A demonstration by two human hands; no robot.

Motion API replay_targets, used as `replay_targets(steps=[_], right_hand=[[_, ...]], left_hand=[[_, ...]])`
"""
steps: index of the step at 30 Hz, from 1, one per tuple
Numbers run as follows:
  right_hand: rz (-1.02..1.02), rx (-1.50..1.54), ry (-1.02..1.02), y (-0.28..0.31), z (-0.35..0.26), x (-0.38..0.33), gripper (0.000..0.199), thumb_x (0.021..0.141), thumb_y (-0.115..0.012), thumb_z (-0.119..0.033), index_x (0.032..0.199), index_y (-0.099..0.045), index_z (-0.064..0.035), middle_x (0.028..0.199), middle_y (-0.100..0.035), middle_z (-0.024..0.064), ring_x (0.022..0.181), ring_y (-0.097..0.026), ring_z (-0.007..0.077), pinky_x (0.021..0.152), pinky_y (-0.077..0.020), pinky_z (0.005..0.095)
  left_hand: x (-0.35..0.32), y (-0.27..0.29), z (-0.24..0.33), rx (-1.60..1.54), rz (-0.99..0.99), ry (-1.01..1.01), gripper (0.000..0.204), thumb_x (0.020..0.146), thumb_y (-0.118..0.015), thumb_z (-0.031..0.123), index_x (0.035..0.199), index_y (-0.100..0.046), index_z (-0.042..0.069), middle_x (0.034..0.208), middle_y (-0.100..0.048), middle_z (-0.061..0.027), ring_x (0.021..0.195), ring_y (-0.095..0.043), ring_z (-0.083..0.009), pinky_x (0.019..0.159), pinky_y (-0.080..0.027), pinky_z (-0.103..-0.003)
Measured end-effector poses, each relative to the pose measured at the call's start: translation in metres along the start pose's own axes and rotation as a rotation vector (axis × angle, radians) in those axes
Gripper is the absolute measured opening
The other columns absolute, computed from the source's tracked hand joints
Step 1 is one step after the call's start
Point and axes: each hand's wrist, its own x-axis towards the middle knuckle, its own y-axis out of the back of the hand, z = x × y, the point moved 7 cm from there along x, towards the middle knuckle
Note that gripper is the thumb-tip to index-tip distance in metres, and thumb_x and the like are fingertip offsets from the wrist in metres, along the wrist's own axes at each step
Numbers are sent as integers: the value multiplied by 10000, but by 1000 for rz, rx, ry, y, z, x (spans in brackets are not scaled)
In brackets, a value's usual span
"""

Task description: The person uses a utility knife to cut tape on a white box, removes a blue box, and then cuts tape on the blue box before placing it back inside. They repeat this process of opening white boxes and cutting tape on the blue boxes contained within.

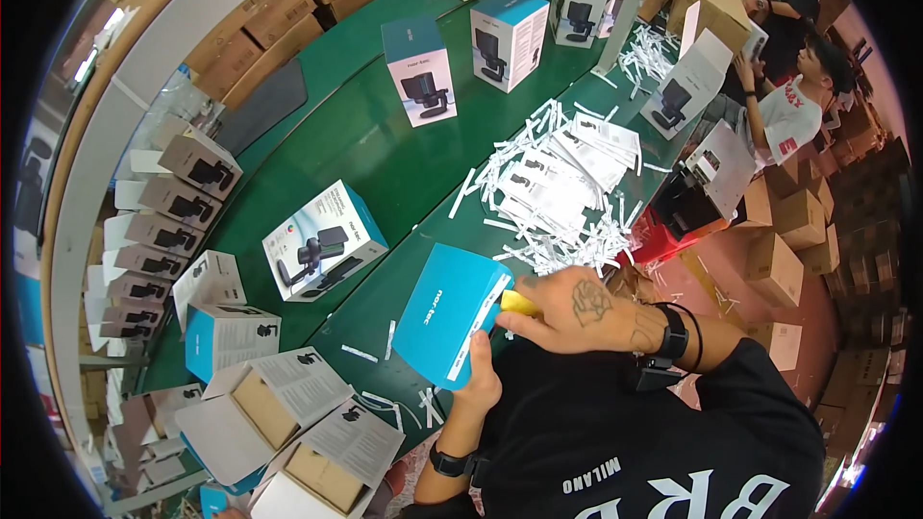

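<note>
A teal carton [447, 312] is tilted up in front of me at the bench's near edge, its teal face toward me. My left hand [480, 384] grips its lower right edge, thumb on the white side strip. My right hand [577, 308] is closed round a small yellow object [520, 303] and presses it at the carton's right edge; most of that object is hidden by the fingers. Just beyond lies a heap of white paper strips [519, 231] with printed leaflets [553, 183] on it. A closed microphone carton [322, 240] lies to the left.
Open cartons [269, 413] with brown inserts stand at the lower left. Closed cartons [418, 72] stand farther along the green bench [385, 168]. A row of open cartons [173, 240] lines the left side. Two people [798, 101] work at the far right. A metal post [630, 10] rises there.
</note>
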Motion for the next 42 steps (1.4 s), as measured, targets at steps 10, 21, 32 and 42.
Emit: replay_targets(steps=[10, 21, 32, 42], right_hand=[[-114, 714, 1, -7, 23, -23, 439, 879, -760, -422, 674, -659, -47, 553, -601, 136, 512, -652, 278, 485, -479, 379], [12, 197, -115, 8, 52, -19, 528, 776, -890, -251, 1225, -681, -69, 683, -677, 74, 593, -662, 197, 575, -505, 288], [200, 188, 495, -48, 4, 16, 656, 711, -927, -345, 1273, -685, -108, 780, -606, 57, 625, -610, 211, 544, -494, 303], [273, 88, 571, -72, 5, 9, 649, 677, -904, -313, 1254, -693, -103, 788, -546, 40, 623, -593, 209, 535, -495, 324]], left_hand=[[-2, 24, 7, 86, -36, -22, 257, 993, -613, 40, 1234, -652, -40, 1168, -703, -121, 1038, -666, -230, 926, -521, -379], [-6, 38, 27, 0, -1, 0, 265, 967, -646, 10, 1227, -655, -35, 1176, -699, -117, 1017, -667, -217, 910, -519, -358], [-57, 48, 40, -55, -266, 577, 272, 986, -628, 41, 1245, -651, -43, 1131, -725, -170, 912, -704, -220, 789, -562, -320], [-35, 110, 108, 903, 103, -208, 740, 757, -858, 84, 1420, -541, -4, 1430, -540, -232, 1295, -557, -369, 1018, -497, -422]])
